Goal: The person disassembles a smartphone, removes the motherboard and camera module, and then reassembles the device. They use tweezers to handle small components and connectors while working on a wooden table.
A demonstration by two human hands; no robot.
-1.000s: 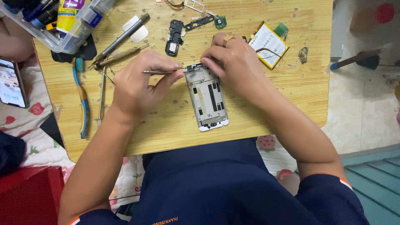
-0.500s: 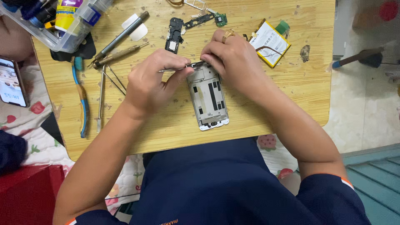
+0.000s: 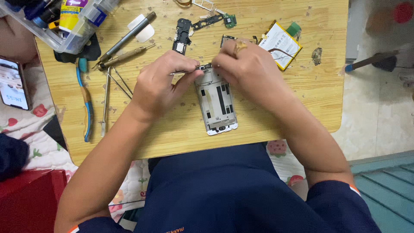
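An opened white phone frame [image 3: 217, 103] lies on the small wooden table [image 3: 181, 133], its bare inner side up. My left hand [image 3: 161, 84] pinches metal tweezers [image 3: 189, 70] whose tips meet a small dark part at the frame's top edge. My right hand [image 3: 243, 69], with a ring on one finger, presses down on that same top edge and covers the frame's upper right corner.
A phone battery [image 3: 281, 44], a black plastic piece [image 3: 182, 36] and a small circuit board [image 3: 215, 19] lie beyond the hands. Screwdrivers [image 3: 127, 39], a second pair of tweezers [image 3: 117, 82] and a blue toothbrush [image 3: 85, 101] lie at left, near a clear tool tray [image 3: 47, 36]. Another phone [image 3: 14, 84] rests off the table.
My left hand has moved right with the tweezers, from the table left of the frame to the frame's top edge. The right hand stays on the frame's top.
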